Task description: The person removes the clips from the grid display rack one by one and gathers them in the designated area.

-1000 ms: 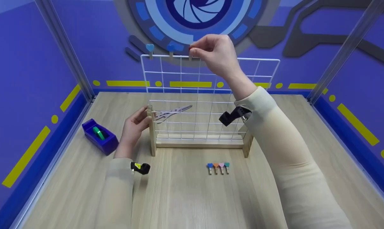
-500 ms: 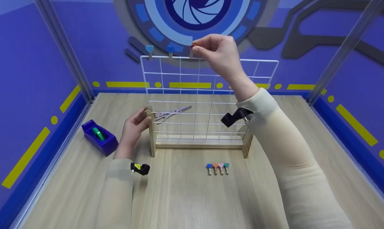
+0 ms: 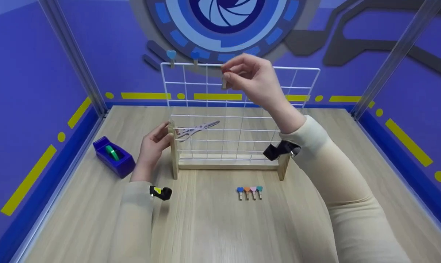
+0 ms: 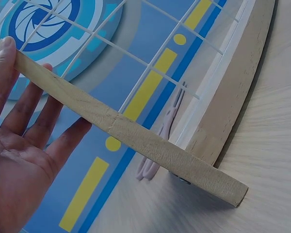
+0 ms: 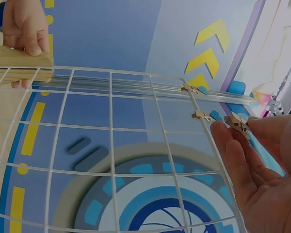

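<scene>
My right hand (image 3: 255, 78) pinches a small wooden clothespin (image 3: 224, 82) with a red top, mostly covered by the fingers. In the right wrist view this clothespin (image 5: 238, 122) is apart from the top wire, beside two clipped ones. A light-blue heart clothespin (image 3: 172, 57) and a darker blue heart clothespin (image 3: 195, 57) sit on the top rail of the white wire grid (image 3: 207, 84). My left hand (image 3: 152, 148) holds the left wooden upright (image 3: 174, 153) of the grid's stand between thumb and fingers; in the left wrist view the upright (image 4: 111, 121) runs along the fingertips.
Several heart clothespins (image 3: 247, 193) lie in a row on the table in front of the stand. Lilac scissors (image 3: 200, 129) lie behind the grid. A purple tape dispenser (image 3: 115, 157) with green tape stands at the left. Blue walls (image 3: 30, 73) enclose the table.
My right hand has come down and slightly right with the red clothespin, from above the top rail to below its line in the head view. The left hand keeps its hold on the upright.
</scene>
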`<state>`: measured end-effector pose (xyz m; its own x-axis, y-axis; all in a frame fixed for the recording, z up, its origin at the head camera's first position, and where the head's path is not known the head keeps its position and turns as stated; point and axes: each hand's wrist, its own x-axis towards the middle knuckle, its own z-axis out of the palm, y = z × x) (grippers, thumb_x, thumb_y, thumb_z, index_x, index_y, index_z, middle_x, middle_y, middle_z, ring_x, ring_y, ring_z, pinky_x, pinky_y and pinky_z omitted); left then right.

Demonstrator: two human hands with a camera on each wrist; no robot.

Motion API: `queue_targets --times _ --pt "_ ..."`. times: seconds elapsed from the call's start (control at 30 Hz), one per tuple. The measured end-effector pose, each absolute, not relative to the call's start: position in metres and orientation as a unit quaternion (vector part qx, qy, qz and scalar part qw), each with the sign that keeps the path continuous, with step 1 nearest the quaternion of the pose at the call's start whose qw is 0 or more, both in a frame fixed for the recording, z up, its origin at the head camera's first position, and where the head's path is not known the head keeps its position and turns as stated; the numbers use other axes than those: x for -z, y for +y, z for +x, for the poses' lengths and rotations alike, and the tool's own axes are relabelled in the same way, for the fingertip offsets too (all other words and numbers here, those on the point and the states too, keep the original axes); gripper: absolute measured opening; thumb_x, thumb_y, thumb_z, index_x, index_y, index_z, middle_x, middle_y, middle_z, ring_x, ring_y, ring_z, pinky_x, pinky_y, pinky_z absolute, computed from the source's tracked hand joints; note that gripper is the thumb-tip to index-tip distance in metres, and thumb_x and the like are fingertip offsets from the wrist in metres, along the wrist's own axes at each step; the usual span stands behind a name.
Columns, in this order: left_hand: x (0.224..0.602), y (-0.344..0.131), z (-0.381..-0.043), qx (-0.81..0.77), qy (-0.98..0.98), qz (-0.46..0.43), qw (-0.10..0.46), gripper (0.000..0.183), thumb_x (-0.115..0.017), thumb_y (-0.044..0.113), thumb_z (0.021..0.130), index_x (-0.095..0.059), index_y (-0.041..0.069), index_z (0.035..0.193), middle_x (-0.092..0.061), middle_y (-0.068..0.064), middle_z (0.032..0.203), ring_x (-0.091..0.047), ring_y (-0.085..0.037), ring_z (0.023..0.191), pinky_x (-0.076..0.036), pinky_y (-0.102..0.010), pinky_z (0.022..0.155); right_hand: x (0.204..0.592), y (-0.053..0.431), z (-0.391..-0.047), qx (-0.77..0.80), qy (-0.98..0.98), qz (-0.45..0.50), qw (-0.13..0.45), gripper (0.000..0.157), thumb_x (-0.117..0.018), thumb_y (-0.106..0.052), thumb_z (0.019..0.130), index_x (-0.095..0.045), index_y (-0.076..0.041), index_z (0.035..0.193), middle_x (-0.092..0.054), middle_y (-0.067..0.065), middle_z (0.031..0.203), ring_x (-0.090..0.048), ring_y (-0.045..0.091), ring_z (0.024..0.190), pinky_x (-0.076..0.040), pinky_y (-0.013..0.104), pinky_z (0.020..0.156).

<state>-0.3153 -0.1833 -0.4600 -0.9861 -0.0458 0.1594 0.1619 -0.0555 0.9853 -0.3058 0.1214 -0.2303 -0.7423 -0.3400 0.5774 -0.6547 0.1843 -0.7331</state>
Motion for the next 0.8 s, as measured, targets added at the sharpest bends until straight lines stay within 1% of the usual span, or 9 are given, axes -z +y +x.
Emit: queue_targets --times 0.1,0.2,0.33,0.47,0.67,0.8 --pt "0.461 -0.183 -0.315 0.727 -0.682 -0.042 0.07 0.056 -0.065 0.011 0.101 -0.046 0.006 0.154 -0.054 -0.026 0.15 -0.066 0.001 0.111 -0.058 -0.021 0.094 0.239 0.126 -0.301 -0.541 -0.769 0.319 0.122 0.016 -0.072 -0.01 0.097 -0.074 -0.003 0.111 -0.078 0.008 0.101 -0.075 0.014 0.08 -0.064 0.026 0.077" --pt "0.461 -0.184 -0.315 0.725 -0.684 -0.041 0.07 0.057 -0.066 0.014 0.101 -0.046 0.007 0.154 -0.056 -0.024 0.148 -0.066 0.001 0.111 -0.058 -0.021 0.095 0.248 0.132 -0.296 -0.544 -0.775 0.308 0.095 0.019 -0.073 -0.006 0.095 -0.074 -0.002 0.114 -0.076 0.014 0.108 -0.077 0.015 0.084 -0.064 0.027 0.08" --pt "0.46 -0.185 -0.314 0.721 -0.688 -0.039 0.07 0.059 -0.068 0.019 0.1 -0.046 0.008 0.154 -0.058 -0.02 0.147 -0.066 0.0 0.113 -0.058 -0.022 0.097 0.26 0.14 -0.287 -0.542 -0.783 0.298 0.066 0.023 -0.074 -0.003 0.093 -0.073 -0.002 0.116 -0.074 0.017 0.114 -0.077 0.015 0.09 -0.063 0.026 0.084" --pt "0.459 -0.184 -0.313 0.717 -0.693 -0.033 0.068 0.059 -0.067 0.018 0.1 -0.046 0.01 0.155 -0.057 -0.019 0.149 -0.065 0.001 0.113 -0.057 -0.023 0.098 0.273 0.147 -0.28 -0.539 -0.786 0.299 0.048 0.025 -0.074 -0.001 0.093 -0.073 -0.003 0.117 -0.074 0.015 0.112 -0.077 0.015 0.088 -0.064 0.026 0.081" --pt "0.46 -0.185 -0.314 0.712 -0.698 -0.037 0.067 0.057 -0.065 0.016 0.101 -0.046 0.009 0.155 -0.056 -0.021 0.149 -0.065 0.001 0.112 -0.057 -0.023 0.099 0.292 0.158 -0.27 -0.543 -0.789 0.286 0.029 0.024 -0.073 0.0 0.093 -0.072 -0.002 0.117 -0.074 0.015 0.108 -0.076 0.013 0.084 -0.063 0.023 0.073" --pt "0.459 -0.185 -0.315 0.707 -0.703 -0.041 0.069 0.057 -0.066 0.017 0.101 -0.048 0.01 0.154 -0.057 -0.02 0.149 -0.065 0.0 0.113 -0.058 -0.023 0.098 0.308 0.166 -0.266 -0.537 -0.798 0.272 0.022 0.025 -0.074 -0.002 0.093 -0.073 -0.004 0.117 -0.075 0.014 0.109 -0.076 0.014 0.085 -0.062 0.023 0.074"
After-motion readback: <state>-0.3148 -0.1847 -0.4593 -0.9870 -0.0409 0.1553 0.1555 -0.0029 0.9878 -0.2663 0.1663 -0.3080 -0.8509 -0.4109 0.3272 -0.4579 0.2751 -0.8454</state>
